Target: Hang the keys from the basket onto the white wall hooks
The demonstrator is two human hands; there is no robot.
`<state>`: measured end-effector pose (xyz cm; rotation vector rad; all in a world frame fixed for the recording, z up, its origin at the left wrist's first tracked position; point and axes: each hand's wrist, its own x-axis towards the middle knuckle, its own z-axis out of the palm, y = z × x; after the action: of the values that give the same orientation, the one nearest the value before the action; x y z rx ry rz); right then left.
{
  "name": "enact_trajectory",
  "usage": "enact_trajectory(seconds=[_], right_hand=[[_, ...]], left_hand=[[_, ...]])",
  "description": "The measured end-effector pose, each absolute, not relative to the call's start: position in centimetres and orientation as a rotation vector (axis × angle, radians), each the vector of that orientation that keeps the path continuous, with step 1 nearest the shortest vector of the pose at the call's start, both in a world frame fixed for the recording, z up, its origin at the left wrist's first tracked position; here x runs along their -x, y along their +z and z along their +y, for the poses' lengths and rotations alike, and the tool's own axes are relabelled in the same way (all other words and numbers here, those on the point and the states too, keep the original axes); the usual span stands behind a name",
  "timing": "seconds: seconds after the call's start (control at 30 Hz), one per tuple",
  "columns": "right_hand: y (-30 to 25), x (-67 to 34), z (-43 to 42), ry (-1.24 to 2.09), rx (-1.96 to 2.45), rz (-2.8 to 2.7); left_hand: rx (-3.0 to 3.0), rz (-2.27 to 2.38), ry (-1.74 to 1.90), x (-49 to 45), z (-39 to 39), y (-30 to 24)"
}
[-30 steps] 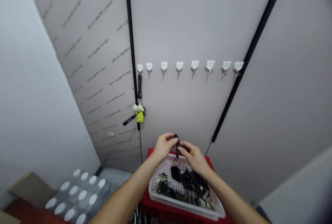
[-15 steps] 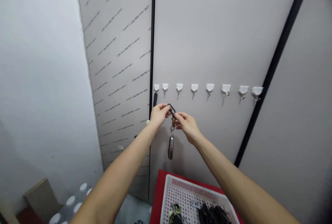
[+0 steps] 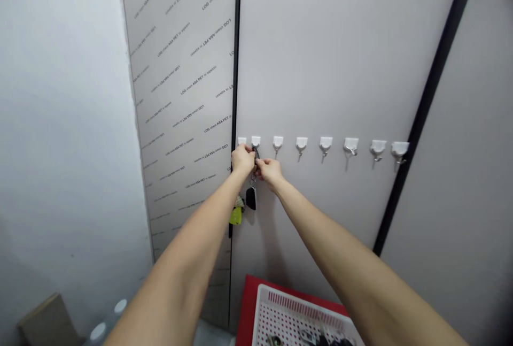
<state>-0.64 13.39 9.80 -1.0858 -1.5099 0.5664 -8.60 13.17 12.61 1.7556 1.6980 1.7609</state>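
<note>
Both my hands are raised to the second white wall hook (image 3: 255, 141) from the left. My left hand (image 3: 242, 159) and my right hand (image 3: 269, 169) pinch the top loop of a keychain right under that hook. A black key fob (image 3: 251, 198) dangles from the keychain below my fingers. Whether the loop sits on the hook is hidden by my fingers. Behind my left forearm a yellow-green charm (image 3: 236, 214) hangs from the first hook (image 3: 241, 141).
Several more white hooks (image 3: 325, 143) run in a row to the right, all bare. A white perforated basket (image 3: 298, 318) with dark keychains sits on a red surface (image 3: 246, 308) below. White bottle caps (image 3: 105, 324) and a cardboard piece (image 3: 42, 322) lie at the lower left.
Both hands lifted the keychain out of the basket and carried it up and left to the second hook. The view tilted upward.
</note>
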Motion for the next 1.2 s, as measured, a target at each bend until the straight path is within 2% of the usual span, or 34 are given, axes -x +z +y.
enact_trajectory(seconds=[0.27,0.43,0.63,0.83,1.0,1.2], right_hand=[[9.0,0.7,13.1,0.559,1.209,-1.450],[7.4,-2.0,9.6,0.567,1.172,-1.511],[-0.4,-8.6,1.6,0.702,1.282,-1.860],[-9.1,-13.9,-4.2,0.609,1.615,-2.012],[-12.6,-14.2,-6.3,0.358,1.708,-2.090],[-13.2,-13.3,-7.1,0.112,1.725,-2.186]], left_hand=[[-1.843,1.685,1.782,9.1,11.8,10.7],[-1.847,1.443,1.831,9.5,9.5,6.3],[-1.814,1.233,1.418,7.5,3.4,-3.1],[-2.072,1.148,0.796,2.5,-1.5,-10.9],[-2.409,1.256,0.495,0.2,-1.8,-13.8],[-2.516,1.365,0.319,-0.6,-1.2,-15.0]])
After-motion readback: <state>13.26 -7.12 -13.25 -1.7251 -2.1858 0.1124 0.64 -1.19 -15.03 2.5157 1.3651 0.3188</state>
